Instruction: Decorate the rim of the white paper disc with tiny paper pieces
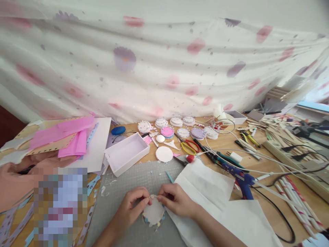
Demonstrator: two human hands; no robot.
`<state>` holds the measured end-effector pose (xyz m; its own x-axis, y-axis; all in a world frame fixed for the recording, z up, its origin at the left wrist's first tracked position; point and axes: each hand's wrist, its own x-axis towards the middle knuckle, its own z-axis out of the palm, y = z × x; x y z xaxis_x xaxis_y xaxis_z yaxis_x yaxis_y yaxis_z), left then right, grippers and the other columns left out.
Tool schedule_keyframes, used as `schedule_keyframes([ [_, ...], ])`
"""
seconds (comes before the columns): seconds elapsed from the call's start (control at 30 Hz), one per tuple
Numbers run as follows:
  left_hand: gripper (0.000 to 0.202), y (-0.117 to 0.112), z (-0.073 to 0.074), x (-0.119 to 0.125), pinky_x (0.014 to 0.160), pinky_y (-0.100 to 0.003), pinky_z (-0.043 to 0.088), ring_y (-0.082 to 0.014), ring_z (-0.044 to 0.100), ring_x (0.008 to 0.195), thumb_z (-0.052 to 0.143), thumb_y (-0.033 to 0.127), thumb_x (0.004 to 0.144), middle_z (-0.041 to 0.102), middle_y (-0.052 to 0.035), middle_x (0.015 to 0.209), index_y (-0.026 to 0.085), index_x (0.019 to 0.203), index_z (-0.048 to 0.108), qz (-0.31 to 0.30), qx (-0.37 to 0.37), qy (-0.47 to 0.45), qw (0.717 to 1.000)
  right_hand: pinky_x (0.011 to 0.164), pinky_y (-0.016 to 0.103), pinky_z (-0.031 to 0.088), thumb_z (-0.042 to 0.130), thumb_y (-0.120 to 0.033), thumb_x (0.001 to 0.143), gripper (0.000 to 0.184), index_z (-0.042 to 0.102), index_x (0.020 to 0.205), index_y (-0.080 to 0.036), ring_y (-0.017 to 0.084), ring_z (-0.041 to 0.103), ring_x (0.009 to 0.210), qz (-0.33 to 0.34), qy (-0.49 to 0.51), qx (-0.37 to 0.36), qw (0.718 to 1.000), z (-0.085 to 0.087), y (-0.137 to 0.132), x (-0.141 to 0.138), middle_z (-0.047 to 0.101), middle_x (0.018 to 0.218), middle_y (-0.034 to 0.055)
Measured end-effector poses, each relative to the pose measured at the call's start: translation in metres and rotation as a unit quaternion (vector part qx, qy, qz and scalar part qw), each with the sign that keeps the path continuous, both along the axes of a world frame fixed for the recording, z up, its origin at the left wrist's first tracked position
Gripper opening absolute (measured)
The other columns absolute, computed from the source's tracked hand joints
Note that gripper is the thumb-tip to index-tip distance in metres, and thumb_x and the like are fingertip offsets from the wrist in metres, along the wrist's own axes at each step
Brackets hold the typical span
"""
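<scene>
Working with both hands low over a gray cutting mat [123,192], a person handles a white disc [154,213] bordered with small blue, yellow and pale trim [161,219]. The disc is above the near middle of the mat; whether it touches the surface cannot be told. The left hand [135,203] has its thumb and forefinger together, clamped on the trim at the disc's far edge. The right hand [176,199] meets it there, thumb and forefinger likewise pressed together on the trim, the two sets of fingertips just beside each other.

A white sheet [205,187] spreads over the mat's right side, and a blue glue gun [241,178] lies to the right of the mat. A plain white disc [164,154] sits at the mat's far edge, with a shallow white box [119,167] at its far left corner. Beyond the mat are scissors [189,148] with yellow and red handles, and rows of finished-looking round pieces [167,132] in white, pink and lilac. Bright pink paper [73,137] is piled to the left of the mat, while a flowered curtain [154,72] hangs behind it all, past the mat's far side.
</scene>
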<state>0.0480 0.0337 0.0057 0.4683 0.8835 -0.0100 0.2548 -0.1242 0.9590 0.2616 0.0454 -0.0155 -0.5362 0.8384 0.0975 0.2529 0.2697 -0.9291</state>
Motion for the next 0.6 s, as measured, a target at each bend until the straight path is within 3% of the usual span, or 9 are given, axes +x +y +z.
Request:
schedule_keyframes([
  [0.6,0.030,0.0008,0.0011,0.0011,0.067,-0.025,0.041,-0.0164,0.054,0.073,0.048,0.036,0.090,0.056,-0.0036,0.075,0.016,0.070,0.060,0.008,-0.007,0.004,1.000,0.048,0.019,0.030,0.051,-0.044,0.091,0.033,0.058,0.074,-0.017,0.007,0.038,0.050,0.005,-0.002,0.008,1.000,0.0019,0.0022,0.0009,0.047,0.057,-0.0045],
])
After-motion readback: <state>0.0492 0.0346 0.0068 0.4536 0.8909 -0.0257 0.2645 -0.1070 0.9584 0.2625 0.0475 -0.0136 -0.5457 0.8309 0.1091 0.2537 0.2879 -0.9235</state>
